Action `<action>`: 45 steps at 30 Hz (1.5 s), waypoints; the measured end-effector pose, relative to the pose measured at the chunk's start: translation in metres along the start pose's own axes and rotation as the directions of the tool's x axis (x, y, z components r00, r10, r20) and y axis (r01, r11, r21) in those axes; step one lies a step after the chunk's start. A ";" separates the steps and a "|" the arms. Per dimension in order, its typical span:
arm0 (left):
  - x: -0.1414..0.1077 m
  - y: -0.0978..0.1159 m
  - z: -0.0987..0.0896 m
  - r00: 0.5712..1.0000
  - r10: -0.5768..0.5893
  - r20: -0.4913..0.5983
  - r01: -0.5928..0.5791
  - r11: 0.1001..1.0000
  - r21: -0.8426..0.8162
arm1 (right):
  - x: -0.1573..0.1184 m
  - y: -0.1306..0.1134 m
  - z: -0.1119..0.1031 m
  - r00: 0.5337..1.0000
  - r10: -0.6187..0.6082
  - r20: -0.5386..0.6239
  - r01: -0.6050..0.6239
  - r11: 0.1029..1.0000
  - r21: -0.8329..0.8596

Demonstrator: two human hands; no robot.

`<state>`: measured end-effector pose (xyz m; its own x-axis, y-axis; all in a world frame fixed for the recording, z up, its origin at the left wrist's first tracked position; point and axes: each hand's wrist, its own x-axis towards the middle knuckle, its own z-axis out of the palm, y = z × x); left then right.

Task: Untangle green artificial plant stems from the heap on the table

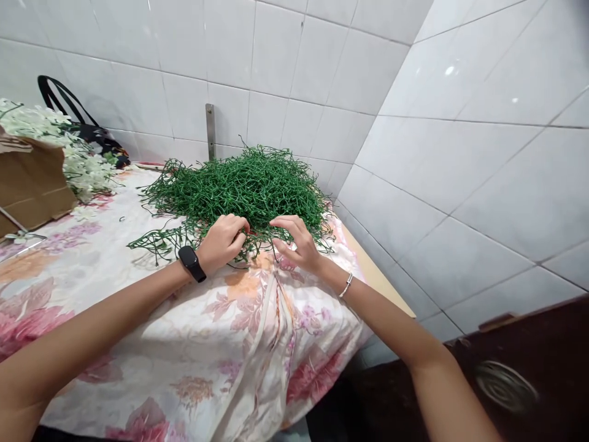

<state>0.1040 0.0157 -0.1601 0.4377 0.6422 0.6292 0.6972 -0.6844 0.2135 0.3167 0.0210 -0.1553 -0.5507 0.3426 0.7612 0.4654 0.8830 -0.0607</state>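
Note:
A large tangled heap of green artificial flower stems (257, 184) lies on the floral tablecloth (193, 344). At its front edge, my left hand (224, 241), with a black band on the wrist, has its fingers curled round some stems; how many is hidden by the hand. A looser bunch of stems (161, 242) spreads out to the left of that hand. My right hand (297, 242) is at the front of the heap too, its thumb and fingers apart and nothing visible in its grasp. Bits of red show between the two hands.
White artificial flowers (87, 162) and a brown cardboard box (34, 187) sit at the left, with a black bag (99, 141) behind. A metal strip (210, 129) stands against the tiled wall (276, 55). The table's bare wooden edge (377, 270) shows at right.

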 end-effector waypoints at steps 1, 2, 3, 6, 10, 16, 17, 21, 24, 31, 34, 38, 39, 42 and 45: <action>0.000 0.000 -0.001 1.000 -0.004 0.001 0.004 1.000 -0.002 | 0.000 0.000 -0.001 0.999 -0.022 0.036 0.022 1.000 -0.002; 0.000 0.000 -0.002 1.000 -0.006 0.001 0.006 1.000 -0.003 | 0.001 -0.001 -0.001 0.997 -0.044 0.066 0.044 0.999 -0.005; 0.001 0.000 -0.002 1.000 -0.007 0.000 0.007 1.000 -0.004 | 0.001 -0.001 -0.001 0.995 -0.061 0.085 0.062 0.998 -0.010; 0.001 0.000 -0.003 1.000 0.000 0.001 0.000 1.000 -0.005 | 0.000 -0.002 0.001 0.995 -0.069 0.065 0.072 0.997 -0.038; -0.001 0.003 -0.001 0.998 0.047 0.031 -0.047 0.999 -0.022 | 0.001 -0.003 0.005 0.996 -0.084 0.023 0.085 0.994 -0.062; -0.003 0.008 -0.005 0.991 0.132 0.034 -0.130 0.990 -0.050 | 0.001 -0.002 0.006 0.988 -0.157 -0.011 0.156 0.984 -0.085; -0.003 0.009 -0.006 0.987 0.156 0.027 -0.155 0.987 -0.051 | 0.001 -0.002 0.006 0.987 -0.160 -0.015 0.158 0.983 -0.089; -0.004 0.012 -0.002 0.946 0.318 -0.059 -0.319 0.948 -0.004 | 0.000 -0.002 0.006 0.987 -0.155 -0.039 0.151 0.985 -0.087; -0.005 0.013 0.007 0.922 0.366 -0.122 -0.366 0.930 0.024 | 0.000 -0.002 0.006 0.988 -0.144 -0.049 0.140 0.986 -0.090; -0.007 0.014 0.011 0.922 0.367 -0.119 -0.367 0.930 0.029 | 0.000 -0.002 0.006 0.985 -0.162 -0.061 0.153 0.980 -0.129; -0.007 0.017 0.010 0.926 0.361 -0.110 -0.361 0.932 0.019 | 0.001 -0.001 0.005 0.982 -0.186 -0.040 0.179 0.975 -0.133; -0.008 0.022 0.010 0.936 0.341 -0.089 -0.343 0.939 0.001 | 0.001 -0.002 0.004 0.972 -0.235 -0.017 0.231 0.966 -0.117; -0.009 0.022 0.010 0.938 0.336 -0.083 -0.337 0.941 -0.003 | 0.000 -0.002 0.004 0.970 -0.243 -0.017 0.240 0.964 -0.113; -0.010 0.024 0.009 0.943 0.327 -0.066 -0.328 0.944 -0.014 | 0.000 -0.004 0.005 0.968 -0.250 -0.014 0.249 0.965 -0.077; -0.009 0.022 0.007 0.933 0.355 -0.060 -0.356 0.935 -0.002 | -0.001 -0.004 0.002 0.967 -0.256 -0.003 0.256 0.965 -0.051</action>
<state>0.1190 -0.0027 -0.1660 0.6220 0.3357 0.7075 0.4946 -0.8689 -0.0226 0.3134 0.0177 -0.1570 -0.6496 0.1039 0.7531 0.3436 0.9238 0.1689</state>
